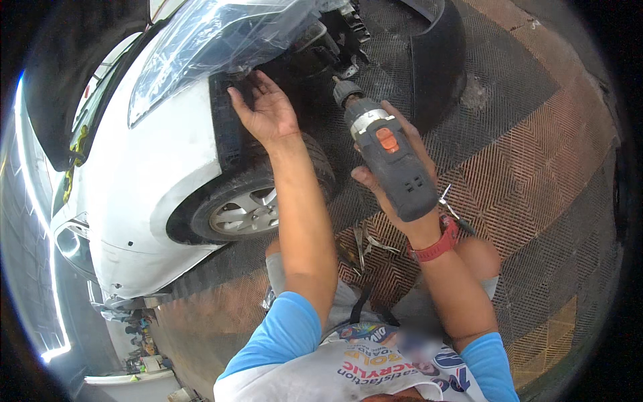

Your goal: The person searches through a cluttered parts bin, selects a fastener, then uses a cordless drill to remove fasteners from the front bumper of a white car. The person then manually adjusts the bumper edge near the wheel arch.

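Observation:
My right hand point(410, 151) is wrapped round a black cordless drill point(395, 161) with a silver collar and an orange switch. The drill's chuck points away from me, toward the car's exposed front, and a short bit shows at its tip. Palm up, my left hand point(270, 112) reaches to the front edge of the white car point(157, 161), just ahead of the wheel point(248, 211). Its thumb and fingers are apart, with the fingertips near a dark part below the clear plastic sheet point(207, 50). Whether they touch that part I cannot tell.
A black bumper-like piece point(439, 67) lies on the ribbed floor tiles point(516, 154) beyond the drill. Metal hand tools point(365, 244) rest between my knees, and another tool point(455, 209) is beside my right wrist. Shelves with assorted items stand at the lower left.

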`<state>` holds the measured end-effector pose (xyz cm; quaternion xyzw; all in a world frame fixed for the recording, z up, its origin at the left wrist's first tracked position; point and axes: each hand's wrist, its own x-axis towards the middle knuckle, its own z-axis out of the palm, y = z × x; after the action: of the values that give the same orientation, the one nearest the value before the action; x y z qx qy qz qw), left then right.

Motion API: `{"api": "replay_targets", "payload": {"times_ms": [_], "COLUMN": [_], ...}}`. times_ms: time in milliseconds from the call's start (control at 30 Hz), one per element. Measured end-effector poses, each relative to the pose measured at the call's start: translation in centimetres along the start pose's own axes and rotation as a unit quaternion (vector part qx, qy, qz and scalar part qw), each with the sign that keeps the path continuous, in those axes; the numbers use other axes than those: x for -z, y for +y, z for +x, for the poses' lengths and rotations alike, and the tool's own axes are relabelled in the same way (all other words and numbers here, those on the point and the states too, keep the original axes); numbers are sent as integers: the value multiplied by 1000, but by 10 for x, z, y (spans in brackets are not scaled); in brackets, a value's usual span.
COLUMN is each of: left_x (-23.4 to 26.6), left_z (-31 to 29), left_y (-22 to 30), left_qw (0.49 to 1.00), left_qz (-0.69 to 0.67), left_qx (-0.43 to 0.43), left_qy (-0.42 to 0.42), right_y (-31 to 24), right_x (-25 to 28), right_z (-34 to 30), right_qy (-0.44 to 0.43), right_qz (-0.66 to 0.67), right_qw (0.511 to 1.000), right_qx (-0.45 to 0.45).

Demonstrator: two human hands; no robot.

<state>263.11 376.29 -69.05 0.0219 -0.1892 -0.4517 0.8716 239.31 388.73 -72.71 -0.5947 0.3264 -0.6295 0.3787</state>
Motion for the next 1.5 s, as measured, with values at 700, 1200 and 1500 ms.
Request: {"api": "replay_targets", "payload": {"times_ms": [700, 1200, 1500], "left_x": [2, 33, 20], "left_z": [6, -38, -39], "left_y": [17, 44, 36], "left_qw": [997, 992, 958], "left_qz": [39, 119, 250], "left_qx": [-25, -39, -107], "left_qy": [60, 27, 96], "right_y": [32, 43, 39], "right_x": [1, -5, -22], "right_z": [14, 13, 8], "right_qy": [-53, -73, -96], "right_qz": [100, 89, 74], "right_qw": [990, 988, 987], "right_qx": [-84, -104, -108]}}
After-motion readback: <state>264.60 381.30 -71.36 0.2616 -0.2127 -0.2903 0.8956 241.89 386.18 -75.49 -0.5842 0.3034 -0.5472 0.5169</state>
